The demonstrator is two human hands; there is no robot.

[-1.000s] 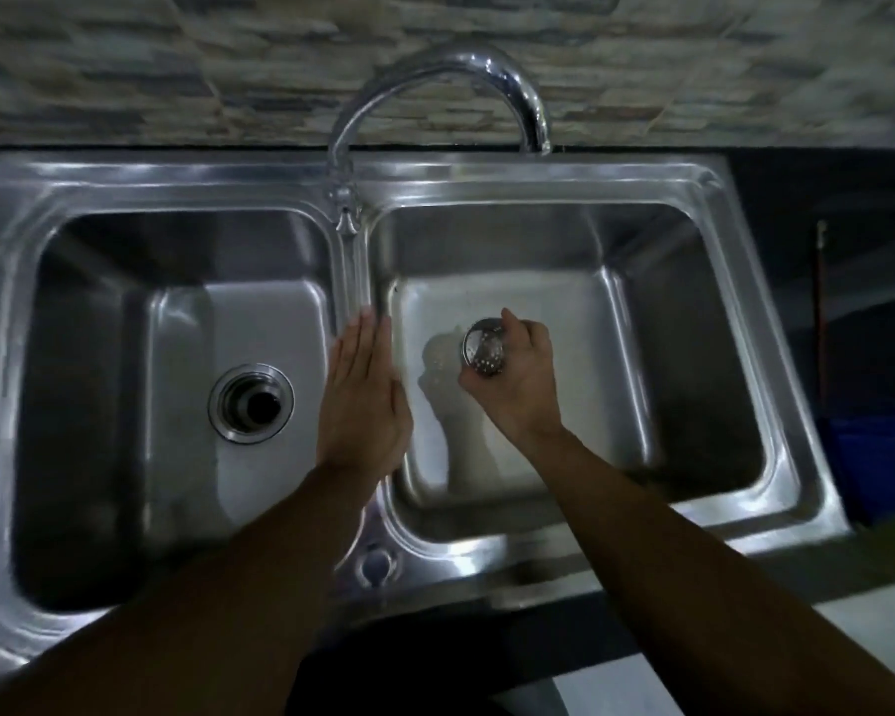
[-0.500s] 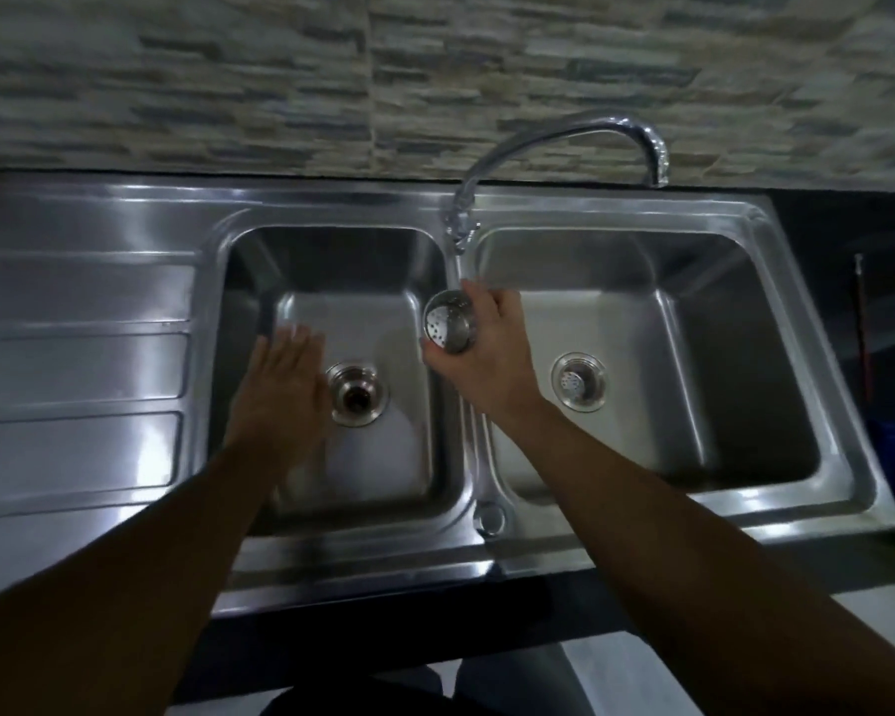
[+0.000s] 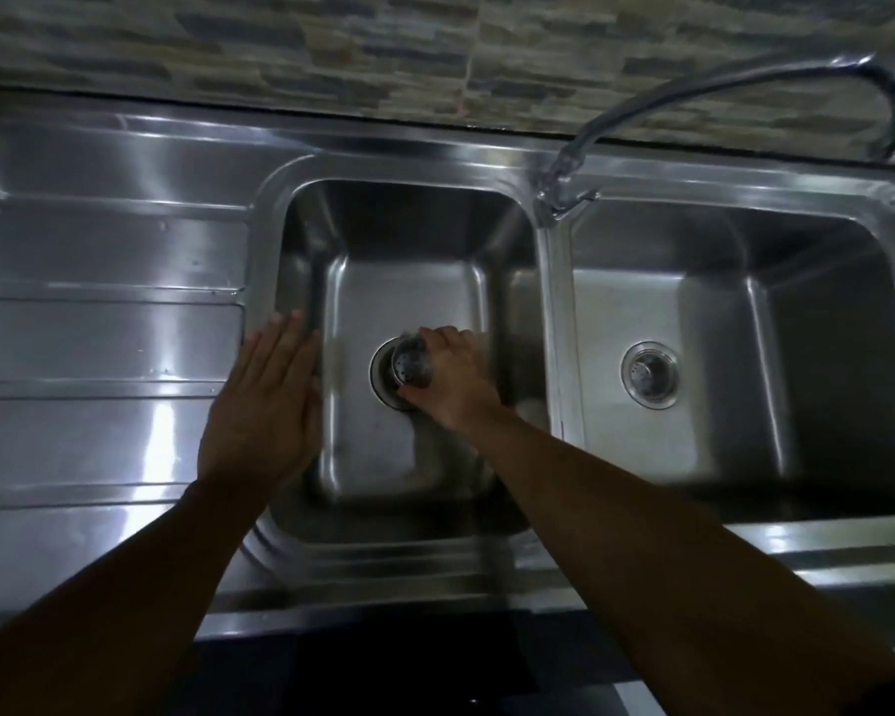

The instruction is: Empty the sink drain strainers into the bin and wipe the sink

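A steel double sink (image 3: 556, 323) fills the view. My right hand (image 3: 453, 379) reaches down into the left basin and grips a small perforated metal strainer (image 3: 410, 365), holding it tilted right at the open drain hole (image 3: 383, 377). My left hand (image 3: 267, 405) lies flat with straight fingers over the left rim of that basin, holding nothing. A second strainer (image 3: 649, 373) sits in the drain of the right basin.
A curved chrome tap (image 3: 719, 87) rises from the divider and arches toward the right. A ribbed steel draining board (image 3: 99, 328) stretches left of the basins. A stone-tiled wall (image 3: 332, 49) runs behind. A dark floor lies below the counter's front edge.
My right hand has carried the strainer from over the right basin, across the divider, down to the left basin's drain. My left hand has moved from the divider to the left rim.
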